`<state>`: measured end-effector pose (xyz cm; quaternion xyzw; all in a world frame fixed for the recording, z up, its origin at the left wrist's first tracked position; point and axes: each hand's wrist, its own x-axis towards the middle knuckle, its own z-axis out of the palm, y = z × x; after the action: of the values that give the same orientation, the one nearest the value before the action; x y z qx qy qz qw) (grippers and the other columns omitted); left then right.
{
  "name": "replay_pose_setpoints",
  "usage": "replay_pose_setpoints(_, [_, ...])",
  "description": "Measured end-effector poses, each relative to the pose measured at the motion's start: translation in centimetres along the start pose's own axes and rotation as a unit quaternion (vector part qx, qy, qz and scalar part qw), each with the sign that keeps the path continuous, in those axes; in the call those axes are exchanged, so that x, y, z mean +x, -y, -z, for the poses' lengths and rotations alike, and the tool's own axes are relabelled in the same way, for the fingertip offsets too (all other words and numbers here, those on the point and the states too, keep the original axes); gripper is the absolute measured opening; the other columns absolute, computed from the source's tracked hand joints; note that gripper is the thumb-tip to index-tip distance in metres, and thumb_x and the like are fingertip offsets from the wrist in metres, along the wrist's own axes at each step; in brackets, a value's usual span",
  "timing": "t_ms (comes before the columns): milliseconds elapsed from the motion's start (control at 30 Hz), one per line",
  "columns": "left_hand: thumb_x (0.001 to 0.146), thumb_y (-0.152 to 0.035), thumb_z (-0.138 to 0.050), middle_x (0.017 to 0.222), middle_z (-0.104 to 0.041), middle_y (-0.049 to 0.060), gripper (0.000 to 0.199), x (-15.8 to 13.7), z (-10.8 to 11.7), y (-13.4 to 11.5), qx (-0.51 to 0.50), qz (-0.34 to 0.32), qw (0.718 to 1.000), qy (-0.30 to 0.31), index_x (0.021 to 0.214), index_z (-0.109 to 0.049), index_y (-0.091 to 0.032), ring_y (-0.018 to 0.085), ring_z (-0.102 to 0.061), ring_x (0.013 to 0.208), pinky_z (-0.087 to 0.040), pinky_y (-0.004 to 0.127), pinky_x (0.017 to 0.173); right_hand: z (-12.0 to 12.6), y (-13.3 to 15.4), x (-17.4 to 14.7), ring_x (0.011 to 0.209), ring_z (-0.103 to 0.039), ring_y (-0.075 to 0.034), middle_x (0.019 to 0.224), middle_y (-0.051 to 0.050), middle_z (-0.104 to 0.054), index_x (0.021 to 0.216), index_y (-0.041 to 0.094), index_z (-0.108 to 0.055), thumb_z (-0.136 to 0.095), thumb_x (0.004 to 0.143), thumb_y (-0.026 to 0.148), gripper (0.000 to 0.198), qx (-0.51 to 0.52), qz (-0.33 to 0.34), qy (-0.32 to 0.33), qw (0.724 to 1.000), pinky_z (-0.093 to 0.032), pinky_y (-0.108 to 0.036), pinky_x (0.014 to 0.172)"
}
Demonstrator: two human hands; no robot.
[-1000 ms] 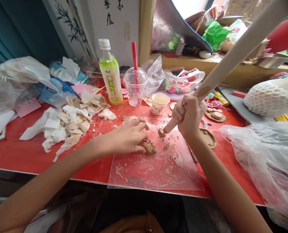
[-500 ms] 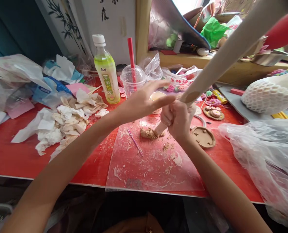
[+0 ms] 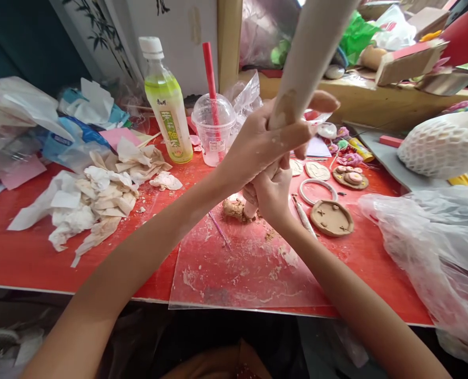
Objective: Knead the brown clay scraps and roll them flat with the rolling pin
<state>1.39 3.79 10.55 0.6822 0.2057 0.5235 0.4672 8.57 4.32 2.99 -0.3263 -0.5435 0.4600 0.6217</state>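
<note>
A pale rolling pin (image 3: pixel 312 47) stands tilted, its low end against a brown clay lump (image 3: pixel 234 207). My right hand (image 3: pixel 272 192) is closed round the narrow handle. Above it my left hand (image 3: pixel 271 137) wraps the pin where the handle meets the thick part, its fingers curving over the far side. Both hands touch each other. The clay sits on a clear board (image 3: pixel 234 279) with smears and crumbs on it. Beside the clay lies a thin purple stick (image 3: pixel 220 231).
Right of the board are a round clay dish (image 3: pixel 332 218), a white ring (image 3: pixel 318 191) and a clay-smeared tool (image 3: pixel 304 217). A drink bottle (image 3: pixel 170 108) and a plastic cup (image 3: pixel 213 126) stand behind. Crumpled tissues (image 3: pixel 100 197) lie left; a plastic bag (image 3: pixel 415 252) lies right.
My left hand has moved from above my right hand onto the rolling pin and closed round it. The pin's upper end has swung left and stands steeper.
</note>
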Motion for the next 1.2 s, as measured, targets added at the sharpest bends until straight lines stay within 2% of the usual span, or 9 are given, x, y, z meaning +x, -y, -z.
replay_pose_setpoints(67, [0.084, -0.031, -0.046, 0.06, -0.048, -0.003, 0.02, 0.4, 0.5, 0.9, 0.032, 0.016, 0.999, -0.029, 0.093, -0.062, -0.022, 0.009, -0.047, 0.055, -0.039, 0.024, 0.058, -0.3, -0.3, 0.7, 0.035, -0.028, -0.004, 0.043, 0.009, -0.029, 0.058, 0.023, -0.028, -0.057, 0.075, 0.027, 0.034, 0.012, 0.005, 0.007, 1.0, -0.026, -0.019, 0.032])
replay_pose_setpoints(200, [0.088, -0.038, -0.04, 0.063, -0.053, 0.0, 0.028, 1.8, 1.6, 2.7, 0.1, 0.072, 0.988, -0.089, 0.096, -0.061, -0.023, 0.012, -0.053, 0.062, -0.042, 0.027, 0.061, -0.7, -0.6, 1.9, 0.03, -0.024, -0.004, 0.037, 0.01, -0.029, 0.055, 0.023, -0.029, -0.056, 0.073, 0.024, 0.033, 0.048, -0.054, 0.03, 0.997, -0.021, -0.019, 0.027])
replay_pose_setpoints(300, [0.087, -0.036, -0.04, 0.062, -0.05, -0.001, 0.026, 2.1, 1.1, 2.7, 0.087, 0.047, 0.993, -0.064, 0.089, -0.06, -0.019, 0.01, -0.049, 0.056, -0.04, 0.025, 0.056, -0.4, -0.5, 1.6, 0.028, -0.025, -0.004, 0.036, 0.011, -0.03, 0.055, 0.023, -0.03, -0.058, 0.072, 0.026, 0.033, 0.065, -0.038, 0.011, 0.997, -0.021, -0.019, 0.027])
replay_pose_setpoints(433, [0.081, -0.024, -0.048, 0.057, -0.045, -0.004, 0.012, 1.1, -1.0, 0.4, 0.059, 0.018, 0.998, 0.007, 0.076, -0.055, -0.017, 0.007, -0.042, 0.052, -0.037, 0.021, 0.051, 0.6, 0.5, 0.3, 0.028, -0.028, -0.004, 0.036, 0.012, -0.032, 0.059, 0.024, -0.035, -0.063, 0.069, 0.029, 0.031, 0.071, 0.019, -0.021, 0.997, -0.025, -0.019, 0.028])
replay_pose_setpoints(567, [0.079, -0.018, -0.05, 0.06, -0.045, -0.004, 0.007, 0.5, -2.4, -1.4, 0.117, -0.002, 0.993, -0.012, 0.073, -0.053, -0.017, 0.006, -0.043, 0.055, -0.038, 0.021, 0.053, 1.3, 1.6, -0.4, 0.029, -0.026, -0.003, 0.036, 0.012, -0.028, 0.056, 0.023, -0.03, -0.065, 0.061, 0.025, 0.035, 0.038, 0.058, -0.031, 0.997, -0.025, -0.018, 0.029])
replay_pose_setpoints(667, [0.079, -0.02, -0.053, 0.062, -0.045, -0.003, 0.007, 0.7, -2.3, -0.8, 0.132, -0.017, 0.991, -0.011, 0.073, -0.052, -0.017, 0.007, -0.045, 0.058, -0.038, 0.02, 0.055, 1.4, 1.5, -0.2, 0.03, -0.026, -0.004, 0.036, 0.012, -0.027, 0.055, 0.023, -0.028, -0.061, 0.061, 0.024, 0.033, 0.041, 0.046, -0.031, 0.998, -0.024, -0.018, 0.029])
replay_pose_setpoints(900, [0.086, -0.026, -0.049, 0.064, -0.043, -0.003, 0.011, 1.7, -1.7, 1.9, 0.137, 0.047, 0.988, -0.055, 0.084, -0.052, -0.015, 0.006, -0.049, 0.062, -0.038, 0.018, 0.058, 1.1, 0.0, 0.9, 0.03, -0.023, -0.004, 0.039, 0.013, -0.025, 0.06, 0.024, -0.029, -0.06, 0.063, 0.03, 0.032, 0.058, 0.013, -0.037, 0.998, -0.023, -0.018, 0.03])
replay_pose_setpoints(1100, [0.082, -0.021, -0.053, 0.064, -0.044, -0.005, 0.013, 1.3, -3.2, 1.5, 0.057, 0.0, 0.997, 0.056, 0.091, -0.054, -0.013, 0.003, -0.044, 0.056, -0.037, 0.017, 0.055, 1.5, -0.4, -1.2, 0.034, -0.026, -0.005, 0.041, 0.01, -0.029, 0.058, 0.023, -0.031, -0.055, 0.07, 0.032, 0.028, -0.065, 0.157, -0.19, 0.967, -0.023, -0.021, 0.032])
replay_pose_setpoints(1200, [0.079, -0.017, -0.054, 0.063, -0.045, -0.006, 0.011, 0.6, -3.0, 1.3, 0.018, -0.009, 0.996, 0.092, 0.089, -0.055, -0.014, 0.003, -0.043, 0.055, -0.037, 0.016, 0.053, 1.4, -0.5, -1.8, 0.036, -0.029, -0.006, 0.043, 0.008, -0.033, 0.056, 0.023, -0.033, -0.056, 0.068, 0.031, 0.027, -0.082, 0.192, -0.183, 0.961, -0.026, -0.022, 0.034])
